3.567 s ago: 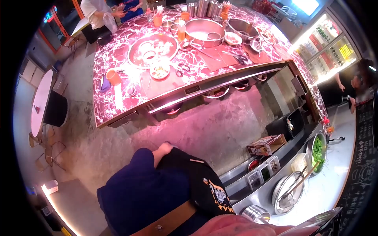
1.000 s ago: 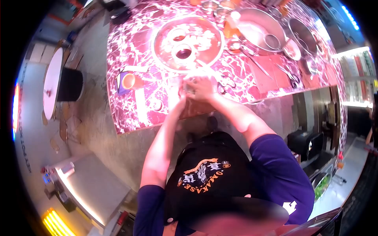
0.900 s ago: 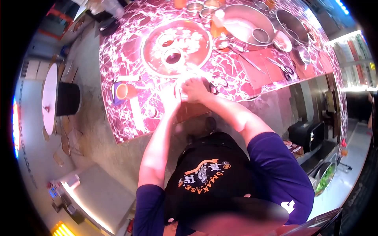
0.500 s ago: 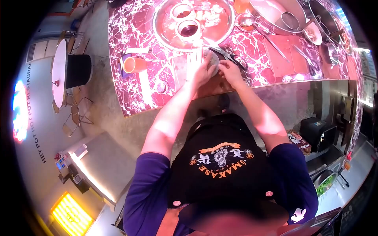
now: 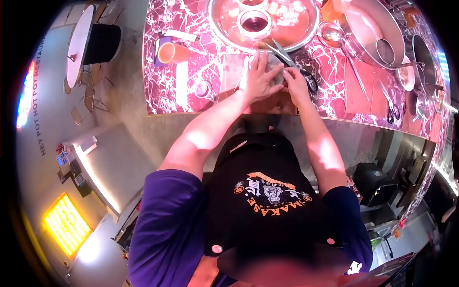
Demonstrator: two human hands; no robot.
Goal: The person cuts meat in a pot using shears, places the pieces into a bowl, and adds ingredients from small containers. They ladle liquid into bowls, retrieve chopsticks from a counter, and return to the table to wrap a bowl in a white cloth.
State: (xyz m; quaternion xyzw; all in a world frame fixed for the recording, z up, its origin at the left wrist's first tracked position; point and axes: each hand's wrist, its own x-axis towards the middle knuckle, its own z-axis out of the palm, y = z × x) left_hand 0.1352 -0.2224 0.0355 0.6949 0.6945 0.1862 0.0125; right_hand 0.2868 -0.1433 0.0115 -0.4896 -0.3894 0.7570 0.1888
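Observation:
My left hand [image 5: 260, 80] lies with its fingers spread across a round, pale, see-through container [image 5: 274, 61], covering much of it. At the container's right edge, my right hand [image 5: 297, 85] has thumb and fingertips pinched together; what they pinch is too small to make out. Scissors [image 5: 282, 52] lie just beyond the hands, blades toward the large pan and black handles beside my right hand. Under the container is a brown board or mat [image 5: 232, 69].
A large round metal pan [image 5: 228, 42] stands beyond the hands, holding cups of dark liquid [image 5: 255, 22]. To the left are an orange cup [image 5: 172, 53] and a small round jar [image 5: 202, 89]. A ladle [image 5: 331, 34], big pot [image 5: 400, 36], brown mat [image 5: 361, 93] and more scissors [image 5: 389, 103] occupy the right.
The view has shifted, so the table appears lower and farther right. My left hand's fingers have spread wider over the container, while my right hand stays pinched at its edge.

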